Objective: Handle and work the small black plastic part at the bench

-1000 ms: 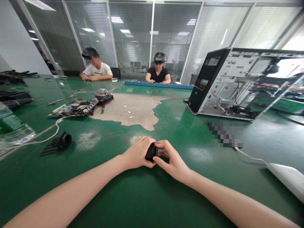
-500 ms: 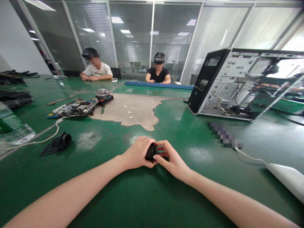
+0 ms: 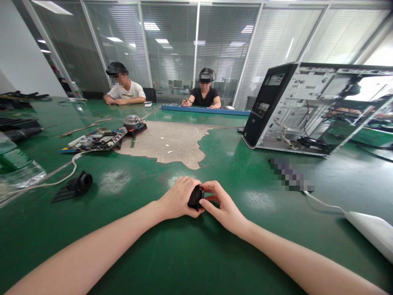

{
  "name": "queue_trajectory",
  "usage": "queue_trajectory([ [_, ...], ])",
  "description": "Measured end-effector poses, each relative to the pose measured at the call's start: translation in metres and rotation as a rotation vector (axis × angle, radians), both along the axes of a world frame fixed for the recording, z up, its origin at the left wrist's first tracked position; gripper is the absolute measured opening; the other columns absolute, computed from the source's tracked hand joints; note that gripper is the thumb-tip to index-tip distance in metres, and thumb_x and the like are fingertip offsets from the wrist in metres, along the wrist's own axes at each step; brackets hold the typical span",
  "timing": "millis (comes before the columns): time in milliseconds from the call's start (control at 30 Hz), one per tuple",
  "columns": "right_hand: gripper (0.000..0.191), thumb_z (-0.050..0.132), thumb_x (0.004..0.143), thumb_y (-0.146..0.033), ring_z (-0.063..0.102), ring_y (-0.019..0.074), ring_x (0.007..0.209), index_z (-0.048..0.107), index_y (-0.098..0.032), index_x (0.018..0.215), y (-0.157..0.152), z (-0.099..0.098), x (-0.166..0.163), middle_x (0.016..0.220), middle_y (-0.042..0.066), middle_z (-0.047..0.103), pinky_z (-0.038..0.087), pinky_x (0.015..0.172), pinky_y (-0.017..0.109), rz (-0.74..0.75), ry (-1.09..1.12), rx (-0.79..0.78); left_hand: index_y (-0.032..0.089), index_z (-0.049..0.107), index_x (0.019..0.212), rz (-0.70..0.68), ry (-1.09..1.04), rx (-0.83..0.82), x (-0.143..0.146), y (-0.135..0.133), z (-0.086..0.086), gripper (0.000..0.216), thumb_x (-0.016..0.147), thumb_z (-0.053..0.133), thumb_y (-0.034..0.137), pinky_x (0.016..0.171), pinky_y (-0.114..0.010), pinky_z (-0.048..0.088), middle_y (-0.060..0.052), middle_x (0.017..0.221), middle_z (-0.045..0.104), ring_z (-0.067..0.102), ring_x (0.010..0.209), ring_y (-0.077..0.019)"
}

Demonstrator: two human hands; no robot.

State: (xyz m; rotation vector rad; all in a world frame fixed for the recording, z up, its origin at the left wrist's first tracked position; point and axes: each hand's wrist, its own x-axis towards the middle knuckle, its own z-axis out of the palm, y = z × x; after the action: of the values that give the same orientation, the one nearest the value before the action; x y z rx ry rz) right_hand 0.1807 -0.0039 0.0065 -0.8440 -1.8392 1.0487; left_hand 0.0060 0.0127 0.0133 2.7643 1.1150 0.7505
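Observation:
Just above the green tabletop, a small black plastic part [image 3: 194, 197] with a ridged rim sits between my two hands. My left hand [image 3: 178, 198] wraps round its left side, the palm covering much of it. From the right, the thumb and fingertips of my right hand [image 3: 221, 207] pinch the rim. What kind of part it is cannot be made out. Left of my hands, another black plastic piece [image 3: 78, 183] with a round opening and a slatted flat base lies on the table.
An open computer case [image 3: 285, 110] stands at the right, near a cabled white box [image 3: 373, 231]. At the left are a circuit board [image 3: 95, 140], a metal-topped fan part [image 3: 134, 123] and a plastic bottle [image 3: 18, 164]. Two people sit across the green table [image 3: 196, 262].
My right fingers have shifted very slightly at the rim of the black part. Across the table, one person's hand has lifted and moved left.

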Motion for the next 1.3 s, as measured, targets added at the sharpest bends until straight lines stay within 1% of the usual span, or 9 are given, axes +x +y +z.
queue_trajectory([
  [100,0.025,0.051,0.080,-0.021,0.054,0.0168,0.095,0.043,-0.021,0.104,0.0000,-0.0011,0.0005,0.102,0.005,0.051,0.049,0.081,0.034,0.028,-0.016,-0.086,0.018,0.038,0.099,-0.005,-0.001,-0.003,0.0001,0.0006,-0.0005,0.047,0.061,0.060,0.035,0.074,-0.034,0.035,-0.004,0.092,0.052,0.046,0.083,-0.0221],
  [167,0.024,0.051,0.081,-0.020,0.054,0.0166,0.094,0.043,-0.021,0.103,-0.0001,-0.0017,0.0009,0.099,0.005,0.051,0.050,0.079,0.034,0.046,-0.016,-0.103,0.017,0.038,0.099,-0.005,-0.002,0.003,0.0001,0.0009,-0.0010,0.047,0.061,0.060,0.035,0.074,-0.034,0.035,-0.005,0.091,0.052,0.046,0.083,-0.0219],
  [367,0.025,0.055,0.076,-0.014,0.049,0.0163,0.096,0.047,-0.022,0.099,-0.0008,-0.0005,0.0004,0.100,0.003,0.047,0.050,0.078,0.031,0.033,-0.026,0.083,0.017,0.037,0.100,0.002,-0.002,0.014,-0.0004,0.0008,-0.0008,0.048,0.062,0.059,0.035,0.073,-0.033,0.035,-0.005,0.092,0.052,0.046,0.083,-0.0220],
  [467,0.021,0.053,0.077,-0.016,0.049,0.0161,0.095,0.048,-0.023,0.097,-0.0007,0.0004,0.0000,0.099,0.003,0.047,0.050,0.077,0.030,0.014,-0.032,0.099,0.018,0.037,0.099,0.001,-0.002,0.011,-0.0004,0.0004,-0.0002,0.047,0.062,0.059,0.035,0.073,-0.033,0.035,-0.005,0.092,0.052,0.046,0.082,-0.0217],
  [833,0.026,0.050,0.080,-0.017,0.052,0.0168,0.094,0.042,-0.021,0.104,-0.0009,-0.0007,-0.0003,0.101,0.005,0.048,0.050,0.076,0.033,0.025,-0.067,-0.034,0.017,0.038,0.098,0.006,0.008,0.004,-0.0001,0.0005,-0.0005,0.045,0.062,0.059,0.035,0.073,-0.034,0.035,-0.005,0.091,0.052,0.046,0.082,-0.0222],
  [1000,0.024,0.053,0.076,-0.013,0.049,0.0164,0.096,0.047,-0.021,0.098,-0.0023,0.0023,0.0000,0.100,0.004,0.046,0.051,0.075,0.029,0.024,-0.059,0.096,0.016,0.038,0.100,0.008,0.012,0.019,-0.0006,0.0009,-0.0014,0.048,0.061,0.059,0.035,0.073,-0.034,0.035,-0.005,0.092,0.052,0.046,0.082,-0.0226],
  [1100,0.018,0.052,0.078,-0.016,0.048,0.0162,0.096,0.049,-0.022,0.095,-0.0021,0.0027,0.0005,0.099,0.004,0.046,0.050,0.075,0.029,0.010,-0.054,0.121,0.016,0.038,0.100,0.008,0.005,0.023,0.0003,0.0007,-0.0010,0.047,0.062,0.058,0.036,0.073,-0.035,0.036,-0.006,0.092,0.052,0.046,0.082,-0.0223],
  [1167,0.018,0.052,0.079,-0.017,0.049,0.0164,0.096,0.048,-0.022,0.095,-0.0014,0.0017,0.0005,0.099,0.004,0.046,0.050,0.076,0.030,0.008,-0.047,0.091,0.016,0.038,0.100,0.010,0.003,0.017,0.0008,0.0007,-0.0006,0.048,0.062,0.059,0.036,0.073,-0.035,0.036,-0.005,0.092,0.052,0.047,0.082,-0.0223],
  [1300,0.026,0.051,0.079,-0.017,0.052,0.0164,0.094,0.042,-0.022,0.103,-0.0002,-0.0005,0.0002,0.101,0.005,0.048,0.050,0.075,0.032,0.028,-0.039,-0.047,0.017,0.039,0.099,0.009,-0.002,0.006,0.0006,0.0005,-0.0003,0.046,0.061,0.059,0.036,0.073,-0.034,0.036,-0.005,0.091,0.052,0.047,0.082,-0.0225],
])
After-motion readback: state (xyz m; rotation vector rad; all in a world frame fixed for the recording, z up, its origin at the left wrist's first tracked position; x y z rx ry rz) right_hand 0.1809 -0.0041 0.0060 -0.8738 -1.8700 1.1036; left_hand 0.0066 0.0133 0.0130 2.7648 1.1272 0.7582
